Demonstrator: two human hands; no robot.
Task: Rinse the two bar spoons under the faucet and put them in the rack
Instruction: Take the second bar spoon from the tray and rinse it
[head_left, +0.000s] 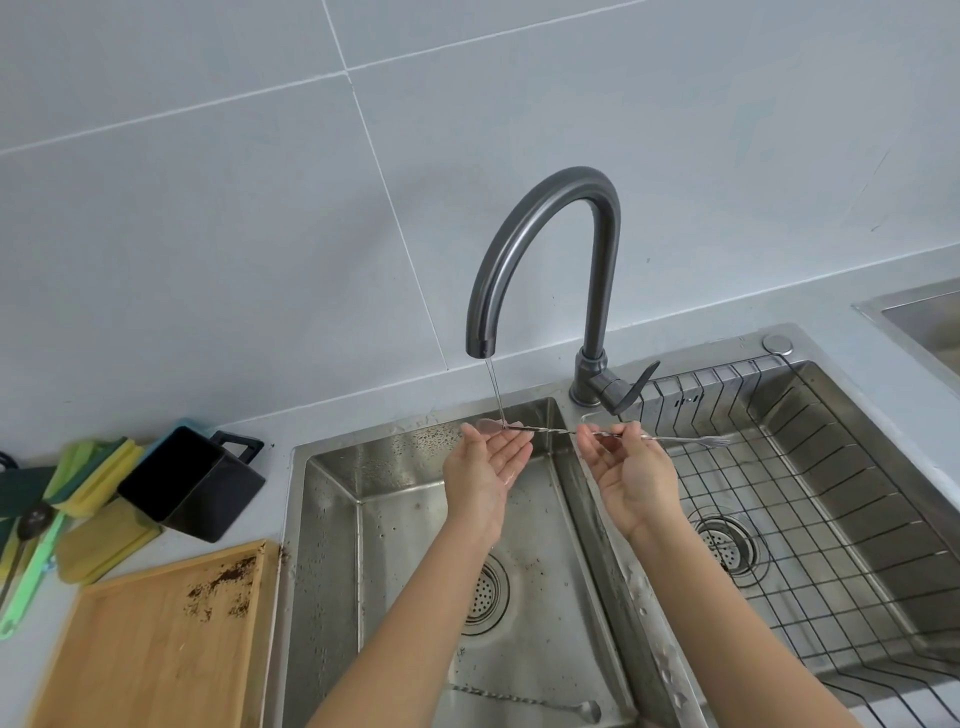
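Double steel sink (332, 545), wire rack (810, 499) in right basin, faucet (540, 249) running thin, right hand (631, 475) pinching bar spoon (571, 432) under stream, left hand (485, 460) open-palmed beneath bowl end, second bar spoon (524, 701) on left basin floor

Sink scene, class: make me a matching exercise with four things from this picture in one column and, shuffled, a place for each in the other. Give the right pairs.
Things
1. bar spoon in the hands
2. second bar spoon
3. wire rack
4. wooden board

Places
A. on the counter left of the sink
B. in the right basin
C. under the faucet's stream
D. on the floor of the left basin

Pairs: 1-C, 2-D, 3-B, 4-A
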